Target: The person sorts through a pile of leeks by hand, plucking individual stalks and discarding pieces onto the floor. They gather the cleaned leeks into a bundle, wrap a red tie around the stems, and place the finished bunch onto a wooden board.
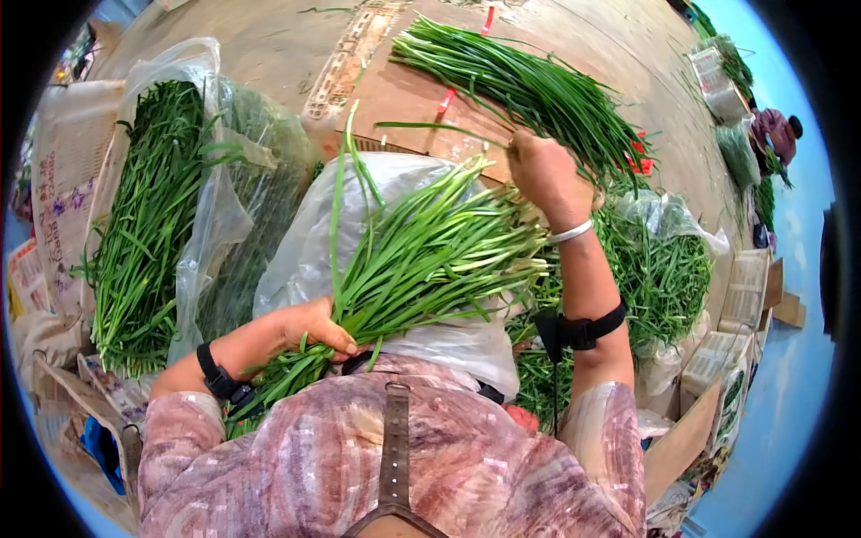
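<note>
My left hand [323, 330] is wrapped round the leafy part of a bunch of garlic chives [430, 255], held against my body over my lap. The pale stem ends of that bunch fan out to the right. Raised above those ends, my right hand [547, 175] is closed on a long green chive leaf [439, 126], which stretches out to the left. A few loose leaves stick up from the held bunch. Beyond my right hand, a neat pile of chives [520, 85] lies on a flat cardboard sheet [421, 99], close to red tape strips.
On the left stands a plastic-lined crate of chives [148, 224]. A heap of loose greens [659, 269] in plastic lies to my right. Clear plastic sheeting [309, 242] covers my lap. Cartons [744, 287] line the right side, where another person [776, 134] is near more greens.
</note>
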Action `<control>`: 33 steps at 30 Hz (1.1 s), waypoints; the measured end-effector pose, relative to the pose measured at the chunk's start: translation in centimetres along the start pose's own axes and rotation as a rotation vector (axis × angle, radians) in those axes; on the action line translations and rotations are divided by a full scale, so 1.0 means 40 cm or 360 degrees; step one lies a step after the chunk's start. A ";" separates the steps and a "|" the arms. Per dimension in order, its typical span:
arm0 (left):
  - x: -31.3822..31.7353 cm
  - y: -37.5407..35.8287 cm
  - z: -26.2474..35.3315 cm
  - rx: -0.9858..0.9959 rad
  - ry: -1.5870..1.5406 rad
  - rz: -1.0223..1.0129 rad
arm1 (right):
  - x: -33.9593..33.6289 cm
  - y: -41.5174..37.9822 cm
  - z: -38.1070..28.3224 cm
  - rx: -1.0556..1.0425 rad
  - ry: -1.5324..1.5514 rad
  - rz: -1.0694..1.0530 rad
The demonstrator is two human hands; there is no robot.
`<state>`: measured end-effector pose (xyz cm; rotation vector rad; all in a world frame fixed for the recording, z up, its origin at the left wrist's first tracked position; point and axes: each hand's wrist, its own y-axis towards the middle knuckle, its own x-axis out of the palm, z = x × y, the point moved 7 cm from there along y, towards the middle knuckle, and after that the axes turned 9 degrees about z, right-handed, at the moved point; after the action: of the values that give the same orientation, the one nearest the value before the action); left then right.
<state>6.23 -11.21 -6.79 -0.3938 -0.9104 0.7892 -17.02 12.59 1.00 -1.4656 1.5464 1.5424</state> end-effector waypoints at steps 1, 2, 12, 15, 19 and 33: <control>0.005 -0.001 -0.005 -0.0010 0.0004 -0.0019 | -0.016 -0.006 0.039 0.0088 -0.0099 0.0056; -0.002 -0.002 -0.008 -0.0023 0.0018 0.0084 | -0.041 -0.015 0.075 0.0173 -0.0084 0.0080; 0.011 0.001 0.017 -0.0037 -0.0134 -0.0094 | -0.209 -0.324 0.370 0.0533 -0.0477 -0.0127; 0.023 -0.003 0.030 -0.0059 -0.0070 0.0022 | -0.205 -0.302 0.158 0.1025 0.0887 -0.0215; 0.003 0.016 0.007 -0.0010 -0.0038 -0.0079 | -0.063 -0.321 0.002 0.1033 0.1170 -0.0478; 0.019 0.004 0.025 0.0022 -0.0047 -0.0007 | -0.105 -0.323 -0.026 0.1003 0.1993 -0.0052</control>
<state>5.64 -10.55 -5.91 -0.3687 -0.9324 0.7986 -3.82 15.90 0.18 -2.0775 2.2706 -0.1411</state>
